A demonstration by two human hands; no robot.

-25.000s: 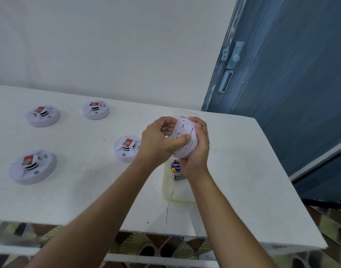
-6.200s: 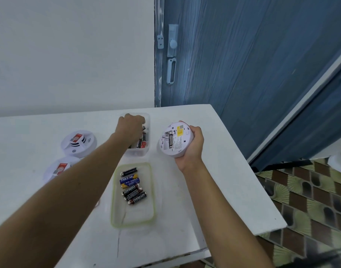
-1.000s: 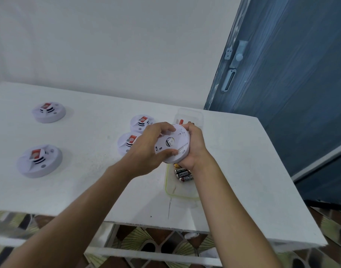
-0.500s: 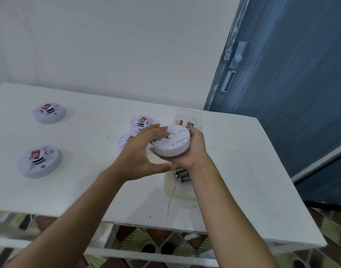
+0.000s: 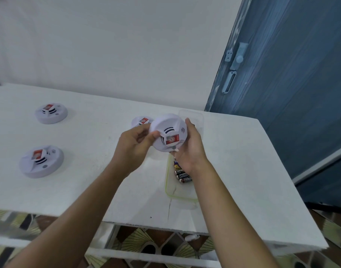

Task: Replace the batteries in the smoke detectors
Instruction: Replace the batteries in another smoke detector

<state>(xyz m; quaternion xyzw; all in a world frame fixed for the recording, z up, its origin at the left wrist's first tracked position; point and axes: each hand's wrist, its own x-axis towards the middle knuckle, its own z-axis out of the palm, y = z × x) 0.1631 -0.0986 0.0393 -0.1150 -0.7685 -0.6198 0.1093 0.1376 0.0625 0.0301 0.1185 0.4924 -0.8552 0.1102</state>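
A white round smoke detector (image 5: 168,130) with a red label is held above the table, its front face turned toward me. My left hand (image 5: 135,146) grips its left rim and my right hand (image 5: 190,146) cups its right side and underside. Below my right wrist lies a clear green-rimmed tray (image 5: 170,190) with several black batteries (image 5: 183,176). A second clear container (image 5: 195,117) stands behind the held detector, its contents hidden.
Three more detectors rest on the white table (image 5: 243,161): one at the far left (image 5: 50,113), one at the near left (image 5: 41,161), one partly hidden behind my left hand (image 5: 141,120). A blue door (image 5: 291,74) stands to the right. The table's front edge is close.
The held detector has been flipped from its back side to its front face, now showing the red label. Both hands stayed on it, just above the tray.
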